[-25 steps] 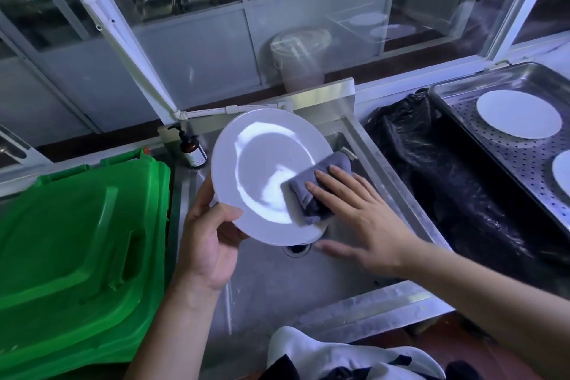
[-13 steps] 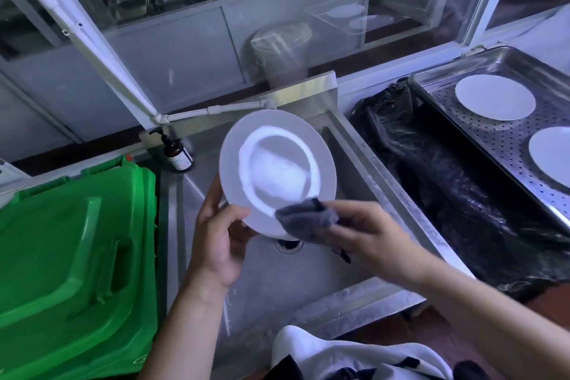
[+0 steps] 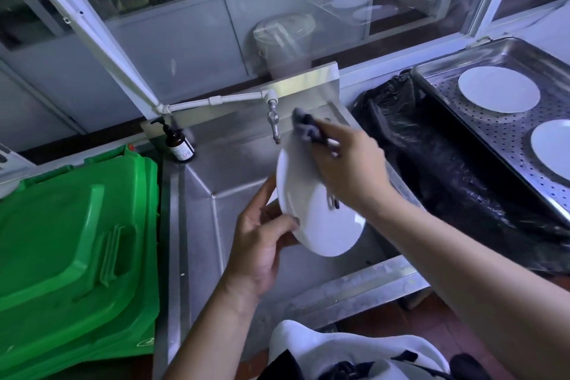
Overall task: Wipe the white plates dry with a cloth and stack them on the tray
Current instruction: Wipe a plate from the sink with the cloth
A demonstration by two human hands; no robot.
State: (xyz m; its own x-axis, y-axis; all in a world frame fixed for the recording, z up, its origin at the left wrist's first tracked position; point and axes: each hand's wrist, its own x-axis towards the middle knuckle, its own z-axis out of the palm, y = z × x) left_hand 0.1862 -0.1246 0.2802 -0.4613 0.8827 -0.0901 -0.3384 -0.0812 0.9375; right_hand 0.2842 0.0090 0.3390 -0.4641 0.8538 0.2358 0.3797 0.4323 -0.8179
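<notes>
Plate: round white ceramic plate is pinched at its rim by the left hand, tilted over the sink for wiping.
Cloth: crumpled grey cloth is gripped in the right hand, pressed at the top edge.

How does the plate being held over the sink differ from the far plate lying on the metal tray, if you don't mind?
The held plate is tilted steeply on edge; the far tray plate lies flat. The held plate is gripped by the left hand and touched by the cloth; the tray plate lies untouched on the tray. Both are round and white.
</notes>
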